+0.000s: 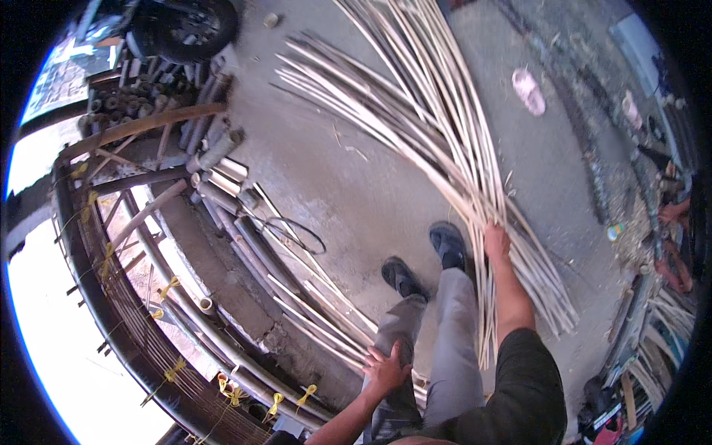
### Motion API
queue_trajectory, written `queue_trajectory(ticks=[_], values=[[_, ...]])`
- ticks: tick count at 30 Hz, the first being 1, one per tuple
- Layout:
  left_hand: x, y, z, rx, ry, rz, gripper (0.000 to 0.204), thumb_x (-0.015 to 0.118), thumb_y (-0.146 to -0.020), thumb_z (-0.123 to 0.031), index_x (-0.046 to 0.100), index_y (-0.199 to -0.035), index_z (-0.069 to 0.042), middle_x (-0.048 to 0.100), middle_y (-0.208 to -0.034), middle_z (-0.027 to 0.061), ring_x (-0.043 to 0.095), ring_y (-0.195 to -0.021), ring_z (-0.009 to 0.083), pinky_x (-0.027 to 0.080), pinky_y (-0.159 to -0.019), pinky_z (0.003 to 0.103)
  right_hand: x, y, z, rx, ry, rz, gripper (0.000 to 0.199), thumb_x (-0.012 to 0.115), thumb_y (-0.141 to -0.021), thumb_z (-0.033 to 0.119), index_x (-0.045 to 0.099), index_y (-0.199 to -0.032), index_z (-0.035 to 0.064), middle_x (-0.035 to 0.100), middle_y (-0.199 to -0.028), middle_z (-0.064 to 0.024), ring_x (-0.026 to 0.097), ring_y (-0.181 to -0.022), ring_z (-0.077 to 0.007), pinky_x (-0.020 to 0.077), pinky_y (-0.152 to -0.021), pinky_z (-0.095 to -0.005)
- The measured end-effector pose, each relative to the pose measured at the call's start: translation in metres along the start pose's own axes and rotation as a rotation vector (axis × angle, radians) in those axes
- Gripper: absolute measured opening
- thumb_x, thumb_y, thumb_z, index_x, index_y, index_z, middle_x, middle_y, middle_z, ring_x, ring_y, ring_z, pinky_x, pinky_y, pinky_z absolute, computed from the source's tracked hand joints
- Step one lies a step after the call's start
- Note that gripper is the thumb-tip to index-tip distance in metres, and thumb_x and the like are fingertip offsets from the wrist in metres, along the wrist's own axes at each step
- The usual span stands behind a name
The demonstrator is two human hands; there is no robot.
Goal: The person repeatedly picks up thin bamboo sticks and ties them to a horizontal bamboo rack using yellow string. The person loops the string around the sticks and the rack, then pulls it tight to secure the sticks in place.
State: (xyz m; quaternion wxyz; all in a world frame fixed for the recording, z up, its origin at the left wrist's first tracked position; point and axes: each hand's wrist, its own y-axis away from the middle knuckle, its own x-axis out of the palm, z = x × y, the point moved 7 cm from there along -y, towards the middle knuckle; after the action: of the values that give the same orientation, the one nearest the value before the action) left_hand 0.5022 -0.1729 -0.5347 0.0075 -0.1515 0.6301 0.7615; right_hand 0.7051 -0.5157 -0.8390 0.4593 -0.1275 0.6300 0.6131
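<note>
A big pile of long, thin bamboo strips (467, 141) lies on the floor ahead of me, fanned out in two crossing bundles that narrow toward my feet. My right hand (496, 241) is closed on the strips near that narrow crossing, with the arm stretched down to it. Their shorter ends spread toward the lower right, beyond my wrist. Bent over my left leg, my left hand (387, 368) rests on the grey trousers (393, 326) by the knee, fingers spread and holding nothing.
Bamboo poles (248, 245) and loose strips (326, 319) lie along a concrete ledge (222, 274) at left. A dark rail with yellow ties (174, 368) curves beyond it. A wheel (189, 30) stands far left, and a pink clog (528, 92) lies at right.
</note>
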Motion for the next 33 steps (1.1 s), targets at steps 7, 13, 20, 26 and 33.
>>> queue_trajectory(ticks=[7, 13, 20, 26, 33], values=[[0.033, 0.043, 0.028, 0.087, 0.388, 0.065, 0.067, 0.055, -0.087, -0.052, 0.029, -0.146, -0.035, 0.033, -0.142, 0.0299, 0.033, -0.133, 0.0457, 0.021, -0.102, 0.073, -0.237, 0.202, 0.157, -0.454, -0.582, -0.408, 0.019, 0.058, -0.093, 0.021, 0.057, -0.102, 0.0042, 0.067, -0.088, -0.0186, 0.067, -0.08, -0.0348, 0.0512, -0.067, -0.042], [-0.06, 0.126, 0.05, 0.108, 0.617, -0.557, 0.051, 0.051, -0.092, -0.043, 0.046, -0.138, -0.022, 0.042, -0.142, 0.0198, 0.033, -0.136, 0.0411, 0.014, -0.105, 0.073, -0.44, 0.351, 0.296, -0.826, -0.652, -0.748, 0.016, 0.053, -0.097, 0.014, 0.055, -0.102, -0.0003, 0.062, -0.084, -0.0184, 0.064, -0.075, -0.0318, 0.0492, -0.066, -0.0397], [-0.205, 0.285, 0.129, 0.288, 1.154, -1.2, 0.043, 0.04, -0.101, -0.034, 0.045, -0.139, -0.015, 0.044, -0.141, 0.0188, 0.038, -0.135, 0.0314, 0.023, -0.108, 0.061, -0.568, 0.535, 0.548, -1.359, -1.058, -0.644, 0.016, 0.045, -0.101, 0.015, 0.054, -0.102, 0.0009, 0.053, -0.077, -0.0076, 0.054, -0.064, -0.0183, 0.044, -0.055, -0.0312], [-0.138, 0.409, 0.235, 0.343, 1.706, -1.18, 0.04, 0.04, -0.102, -0.032, 0.048, -0.133, -0.009, 0.065, -0.108, 0.0192, 0.063, -0.102, 0.0309, 0.046, -0.09, 0.041, -0.472, 0.736, 0.673, -1.207, -1.511, 0.772, 0.02, 0.041, -0.104, 0.029, 0.047, -0.095, 0.0125, 0.038, -0.066, 0.0061, 0.034, -0.051, -0.0019, 0.0289, -0.04, -0.0184], [0.092, 0.564, 0.325, -0.564, 1.64, -1.451, 0.026, 0.053, -0.097, -0.026, 0.066, -0.1, -0.004, 0.065, -0.077, 0.015, 0.062, -0.07, 0.0203, 0.049, -0.067, 0.036, -0.28, 0.85, 0.678, -1.069, -1.259, 1.126, 0.019, 0.035, -0.105, 0.027, 0.041, -0.096, 0.011, 0.046, -0.064, -0.0007, 0.047, -0.048, -0.0094, 0.0465, -0.045, -0.0258]])
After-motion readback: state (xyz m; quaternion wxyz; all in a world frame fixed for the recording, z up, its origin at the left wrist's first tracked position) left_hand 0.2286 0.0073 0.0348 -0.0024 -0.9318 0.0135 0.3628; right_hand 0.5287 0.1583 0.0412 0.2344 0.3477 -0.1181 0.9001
